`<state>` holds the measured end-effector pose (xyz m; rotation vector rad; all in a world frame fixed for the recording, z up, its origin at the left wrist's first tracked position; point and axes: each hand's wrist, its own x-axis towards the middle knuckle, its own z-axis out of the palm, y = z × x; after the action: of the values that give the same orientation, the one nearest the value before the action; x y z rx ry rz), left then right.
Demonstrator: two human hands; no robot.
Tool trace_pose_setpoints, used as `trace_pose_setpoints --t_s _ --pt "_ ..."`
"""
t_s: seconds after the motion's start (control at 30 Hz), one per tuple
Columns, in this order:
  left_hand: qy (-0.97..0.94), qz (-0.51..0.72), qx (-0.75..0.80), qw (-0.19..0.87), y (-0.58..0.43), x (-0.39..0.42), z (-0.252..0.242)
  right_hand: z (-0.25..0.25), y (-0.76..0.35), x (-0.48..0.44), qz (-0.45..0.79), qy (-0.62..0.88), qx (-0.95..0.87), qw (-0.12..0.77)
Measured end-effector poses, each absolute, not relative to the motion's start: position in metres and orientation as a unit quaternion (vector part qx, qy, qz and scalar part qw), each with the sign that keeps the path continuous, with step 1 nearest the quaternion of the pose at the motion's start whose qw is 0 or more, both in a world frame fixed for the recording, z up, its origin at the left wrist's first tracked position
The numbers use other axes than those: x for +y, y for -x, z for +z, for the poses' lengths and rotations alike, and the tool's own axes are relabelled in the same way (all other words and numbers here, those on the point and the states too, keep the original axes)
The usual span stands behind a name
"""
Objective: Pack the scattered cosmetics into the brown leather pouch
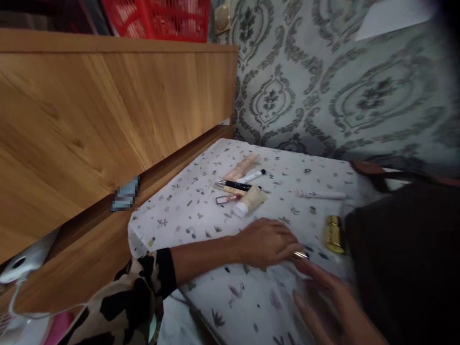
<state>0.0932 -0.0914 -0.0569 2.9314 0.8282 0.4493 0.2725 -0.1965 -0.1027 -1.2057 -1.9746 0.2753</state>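
My left hand (268,242), reaching across the patterned cloth, has its fingers closed on a small shiny gold-and-silver item (301,255) that is mostly hidden. Close beside it is my right hand (334,302), blurred, with thumb and index finger apart; whether its index fingertip touches the shiny item I cannot tell. Beyond my left hand lies a cluster of cosmetics: a cream tube with a white cap (250,201), a lip gloss (228,199), a black pencil (239,185), a white pen (252,176) and a peach tube (241,166).
A gold bottle (334,234) stands near a dark bag (402,254) on the right. One slim white tube (321,195) lies behind it. Along the left runs a wooden cabinet (118,105) with a red basket (172,19) on top. Patterned wallpaper (287,96) covers the back wall.
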Motion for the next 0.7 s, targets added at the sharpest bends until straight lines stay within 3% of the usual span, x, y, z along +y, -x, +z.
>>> trace_pose_setpoints --t_s 0.2,0.4,0.7 --pt "-0.904 0.243 0.328 0.13 -0.091 -0.094 -0.056 -0.075 -0.264 -0.209 0.146 0.477 -0.749 0.436" --pt "-0.892 0.261 0.33 0.164 -0.087 -0.092 -0.055 -0.077 -0.27 -0.213 0.179 0.491 -0.74 0.423" --pt "-0.947 0.193 0.255 0.023 -0.091 -0.101 -0.062 -0.082 -0.268 -0.217 0.248 0.522 -0.732 0.359"
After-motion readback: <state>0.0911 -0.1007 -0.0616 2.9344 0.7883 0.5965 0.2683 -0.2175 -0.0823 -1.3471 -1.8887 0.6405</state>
